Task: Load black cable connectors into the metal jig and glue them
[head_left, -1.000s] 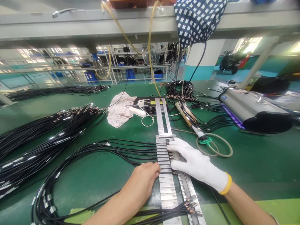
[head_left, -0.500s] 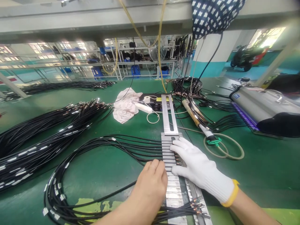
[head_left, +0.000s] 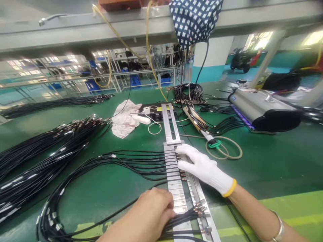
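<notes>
Steel, ribbed and long, the fixture [head_left: 176, 188] runs down the middle of the green bench [head_left: 264, 168], with thin black cables [head_left: 131, 161] laid across its slots from the left. The right hand [head_left: 202, 166], in a white knit glove with a yellow cuff, lies flat on the upper part of the fixture, fingers [head_left: 183, 150] stretched out and a little spread, pressing on the cable ends and gripping nothing. The left hand [head_left: 148, 215], bare, sits lower down at the fixture's left edge, its fingers curled over a bunch of cables; whether they actually pinch a cable cannot be told from this angle. Brown-tipped cable ends [head_left: 200, 210] poke out to the right of the fixture just beside that hand.

Big bundles of black cable [head_left: 45, 154] lie well apart to the left. Beyond the fixture are a crumpled pale cloth [head_left: 123, 119], a small black box [head_left: 153, 112] and a wooden-handled tool [head_left: 195, 122] next to a loop of tan tubing [head_left: 227, 149]. A grey machine [head_left: 262, 109] stands at the right, and a spotted blue bag [head_left: 194, 20] hangs from the shelf above.
</notes>
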The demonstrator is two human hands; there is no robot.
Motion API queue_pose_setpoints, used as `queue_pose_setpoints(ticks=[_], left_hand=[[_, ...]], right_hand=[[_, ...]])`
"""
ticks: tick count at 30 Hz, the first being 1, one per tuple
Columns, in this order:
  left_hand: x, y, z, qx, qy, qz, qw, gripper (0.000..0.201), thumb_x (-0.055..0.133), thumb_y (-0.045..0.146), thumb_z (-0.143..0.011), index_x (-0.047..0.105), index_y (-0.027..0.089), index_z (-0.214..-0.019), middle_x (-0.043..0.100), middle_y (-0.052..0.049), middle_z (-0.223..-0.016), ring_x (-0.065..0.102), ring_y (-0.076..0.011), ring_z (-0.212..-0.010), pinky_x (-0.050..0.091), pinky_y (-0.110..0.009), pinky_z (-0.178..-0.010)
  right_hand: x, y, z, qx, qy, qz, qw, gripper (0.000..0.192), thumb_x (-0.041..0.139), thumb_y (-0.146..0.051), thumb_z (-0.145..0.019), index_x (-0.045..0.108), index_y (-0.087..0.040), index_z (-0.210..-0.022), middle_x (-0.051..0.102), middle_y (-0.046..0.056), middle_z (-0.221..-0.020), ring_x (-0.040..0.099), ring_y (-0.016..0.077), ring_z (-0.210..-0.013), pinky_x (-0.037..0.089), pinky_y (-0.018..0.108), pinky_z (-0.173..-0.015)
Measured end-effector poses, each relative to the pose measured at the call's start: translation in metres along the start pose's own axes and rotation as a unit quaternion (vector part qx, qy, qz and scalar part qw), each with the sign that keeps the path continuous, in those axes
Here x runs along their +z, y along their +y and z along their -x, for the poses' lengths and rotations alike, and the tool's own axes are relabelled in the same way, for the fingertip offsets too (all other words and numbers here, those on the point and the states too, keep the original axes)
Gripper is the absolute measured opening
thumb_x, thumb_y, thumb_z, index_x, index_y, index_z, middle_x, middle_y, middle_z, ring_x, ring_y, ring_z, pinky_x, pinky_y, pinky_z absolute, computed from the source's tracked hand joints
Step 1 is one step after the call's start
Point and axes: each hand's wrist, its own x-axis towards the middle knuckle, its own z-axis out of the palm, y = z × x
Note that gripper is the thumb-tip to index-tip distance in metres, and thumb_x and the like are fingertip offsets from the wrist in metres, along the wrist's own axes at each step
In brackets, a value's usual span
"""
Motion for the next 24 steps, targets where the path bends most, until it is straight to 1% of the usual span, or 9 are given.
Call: queue_pose_setpoints(ticks=[2,6,9,12,14,16,19,22,24], left_hand=[[0.001,-0.003,0.003,0.002,0.005,0.050,0.999,0.020,0.053,0.019,-0.093,0.059,0.020,-0.074,0.065,0.002,-0.081,0.060,-0.0159,-0.080,0.041,-0.024,-0.072],[0.002,-0.010,0.005,-0.005,-0.011,0.105,0.994,0.005,0.061,0.022,-0.086,0.065,0.023,-0.084,0.065,0.003,-0.088,0.059,-0.0164,-0.088,0.040,-0.023,-0.074],[0.002,-0.015,0.001,0.010,-0.001,0.135,0.991,0.002,0.063,0.021,-0.082,0.065,0.022,-0.081,0.066,0.002,-0.089,0.058,-0.0168,-0.089,0.041,-0.023,-0.075],[0.001,-0.023,-0.008,0.009,0.034,0.227,0.973,0.008,0.059,0.027,-0.086,0.062,0.020,-0.082,0.065,0.002,-0.082,0.059,-0.0143,-0.076,0.043,-0.022,-0.068],[-0.001,-0.028,-0.013,-0.003,0.048,0.259,0.965,0.013,0.054,0.030,-0.091,0.060,0.020,-0.086,0.064,0.003,-0.074,0.058,-0.0130,-0.067,0.043,-0.022,-0.063],[-0.002,-0.030,-0.016,-0.006,0.066,0.223,0.973,0.019,0.049,0.031,-0.094,0.061,0.019,-0.085,0.064,0.004,-0.070,0.056,-0.0126,-0.064,0.041,-0.022,-0.060],[-0.002,-0.030,-0.018,0.011,0.112,0.124,0.986,0.025,0.048,0.027,-0.096,0.064,0.018,-0.078,0.065,0.003,-0.072,0.056,-0.0130,-0.068,0.038,-0.023,-0.063],[-0.002,-0.028,-0.020,0.025,0.149,0.069,0.986,0.021,0.053,0.018,-0.095,0.068,0.018,-0.080,0.068,0.001,-0.081,0.059,-0.0143,-0.074,0.041,-0.024,-0.071],[-0.002,-0.027,-0.023,0.021,0.157,0.028,0.987,0.018,0.056,0.012,-0.094,0.070,0.017,-0.083,0.069,-0.001,-0.086,0.062,-0.0160,-0.080,0.043,-0.025,-0.076]], right_hand=[[-0.002,0.000,-0.001,-0.004,0.000,-0.017,1.000,0.039,0.058,-0.036,-0.087,0.066,-0.024,-0.122,0.058,0.005,-0.143,0.049,0.0247,-0.136,0.034,0.045,-0.118],[-0.004,-0.002,-0.003,-0.009,0.000,-0.031,0.999,0.036,0.058,-0.037,-0.086,0.068,-0.024,-0.118,0.059,0.006,-0.142,0.051,0.0261,-0.135,0.033,0.045,-0.118],[-0.004,0.000,-0.004,-0.012,0.002,-0.036,0.999,0.035,0.058,-0.039,-0.086,0.068,-0.024,-0.116,0.059,0.007,-0.142,0.051,0.0264,-0.135,0.033,0.046,-0.118],[-0.001,0.005,-0.004,-0.019,0.005,-0.045,0.999,0.035,0.058,-0.040,-0.087,0.069,-0.025,-0.116,0.061,0.006,-0.140,0.052,0.0265,-0.134,0.035,0.046,-0.118],[0.000,0.009,-0.004,-0.021,0.011,-0.051,0.998,0.033,0.058,-0.039,-0.087,0.068,-0.025,-0.115,0.062,0.006,-0.139,0.053,0.0266,-0.133,0.036,0.046,-0.117],[0.001,0.011,-0.005,-0.021,0.016,-0.055,0.998,0.032,0.058,-0.038,-0.087,0.068,-0.025,-0.115,0.062,0.005,-0.139,0.053,0.0267,-0.133,0.038,0.046,-0.116],[-0.001,0.009,-0.005,-0.025,0.010,-0.059,0.998,0.031,0.057,-0.037,-0.087,0.067,-0.025,-0.115,0.062,0.005,-0.138,0.054,0.0262,-0.131,0.039,0.045,-0.115],[-0.005,0.006,-0.005,-0.030,-0.004,-0.071,0.997,0.031,0.055,-0.036,-0.088,0.065,-0.025,-0.116,0.064,0.004,-0.136,0.056,0.0247,-0.129,0.039,0.044,-0.115],[-0.007,0.004,-0.004,-0.028,-0.013,-0.075,0.997,0.032,0.055,-0.036,-0.089,0.064,-0.024,-0.117,0.063,0.005,-0.135,0.056,0.0239,-0.129,0.038,0.043,-0.116]])
